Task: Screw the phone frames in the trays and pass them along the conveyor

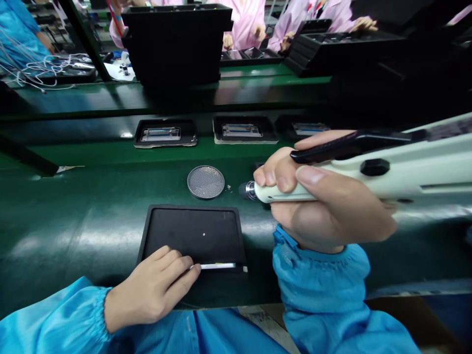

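My right hand (324, 201) grips a white pen-shaped electric screwdriver (413, 169) with a black strip along its top, and its metal tip (248, 190) points left. The tip hangs just right of a round metal mesh screw dish (205, 182), with several tiny specks beside the dish. My left hand (153, 287) rests on the lower edge of a black rubber mat (191, 231). Its fingertips touch the end of a thin white strip (217, 266) with a yellow mark. I cannot tell whether that hand is holding the strip.
A green conveyor bench runs across the view. Several black trays holding metal parts (165, 133) sit on its far side. Behind them stand stacks of black trays (177, 44), co-workers in pink smocks (243, 24), and a person in a blue sleeve (18, 29) beside loose white cables (40, 71).
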`<state>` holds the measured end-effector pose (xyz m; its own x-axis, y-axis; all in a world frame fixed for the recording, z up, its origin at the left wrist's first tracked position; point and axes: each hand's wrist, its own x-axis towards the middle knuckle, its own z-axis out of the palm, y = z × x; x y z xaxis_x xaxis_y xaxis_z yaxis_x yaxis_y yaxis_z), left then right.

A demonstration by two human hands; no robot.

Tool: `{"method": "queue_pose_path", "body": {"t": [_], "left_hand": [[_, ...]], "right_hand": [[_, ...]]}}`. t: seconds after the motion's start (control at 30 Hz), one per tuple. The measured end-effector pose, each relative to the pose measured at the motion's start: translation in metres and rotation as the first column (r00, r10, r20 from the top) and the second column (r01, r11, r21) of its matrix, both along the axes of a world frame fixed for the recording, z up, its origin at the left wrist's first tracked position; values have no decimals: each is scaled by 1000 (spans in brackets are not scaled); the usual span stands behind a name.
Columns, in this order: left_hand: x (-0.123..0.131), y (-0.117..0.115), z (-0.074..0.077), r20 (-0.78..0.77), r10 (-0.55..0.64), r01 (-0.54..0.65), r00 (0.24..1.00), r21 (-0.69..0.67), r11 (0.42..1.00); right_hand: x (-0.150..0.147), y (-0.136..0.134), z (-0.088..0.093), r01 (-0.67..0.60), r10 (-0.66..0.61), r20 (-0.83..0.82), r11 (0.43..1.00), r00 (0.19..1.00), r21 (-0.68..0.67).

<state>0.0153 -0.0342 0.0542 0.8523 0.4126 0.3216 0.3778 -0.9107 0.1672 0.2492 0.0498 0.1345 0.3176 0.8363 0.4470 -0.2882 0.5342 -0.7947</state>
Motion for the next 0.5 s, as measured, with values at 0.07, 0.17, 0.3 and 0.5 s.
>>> {"method": "queue_pose_path", "body": {"t": [0.07, 0.17, 0.3, 0.5], "left_hand": [[0, -1, 0, -18, 7, -7, 1000, 8, 1000], [1, -1, 1, -24, -2, 2, 1000, -22, 1000], [0, -2, 0, 10, -8, 8, 1000, -46, 999], [-1, -3, 0, 17, -13, 14, 1000, -92, 996]], "right_hand": [[-1, 1, 1, -14, 14, -10, 1000, 1000, 0], [-1, 1, 0, -27, 26, -42, 999, 999, -23], [-3, 2, -3, -25, 22, -81, 999, 996, -34], [-3, 2, -2, -12, 9, -104, 999, 995, -30]]}}
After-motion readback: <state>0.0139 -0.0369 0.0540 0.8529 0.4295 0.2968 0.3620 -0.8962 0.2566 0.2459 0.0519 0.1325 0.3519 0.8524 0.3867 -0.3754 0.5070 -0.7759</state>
